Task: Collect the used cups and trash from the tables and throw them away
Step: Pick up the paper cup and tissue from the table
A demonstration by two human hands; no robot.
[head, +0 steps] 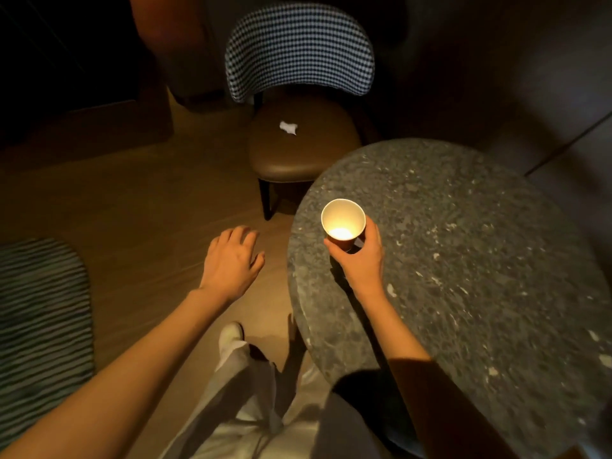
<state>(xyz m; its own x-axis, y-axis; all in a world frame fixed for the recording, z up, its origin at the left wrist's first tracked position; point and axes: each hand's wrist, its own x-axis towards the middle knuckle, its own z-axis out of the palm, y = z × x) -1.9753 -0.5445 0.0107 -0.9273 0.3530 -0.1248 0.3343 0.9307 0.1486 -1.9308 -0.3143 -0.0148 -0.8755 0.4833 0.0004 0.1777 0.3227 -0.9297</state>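
A paper cup (343, 220), white inside and brown outside, is held upright over the left part of the round grey stone table (480, 260). My right hand (361, 256) is shut around the cup's lower wall. A crumpled white tissue (288, 127) lies on the brown seat of the chair (298, 144) beyond the table. My left hand (231, 260) hovers over the floor left of the table, fingers spread, holding nothing.
The chair has a black-and-white houndstooth back (298, 48). A striped rug or cushion (39, 326) lies at the left edge. Wooden floor (132, 210) stretches between them. My legs in light trousers and a white shoe (231, 336) are below.
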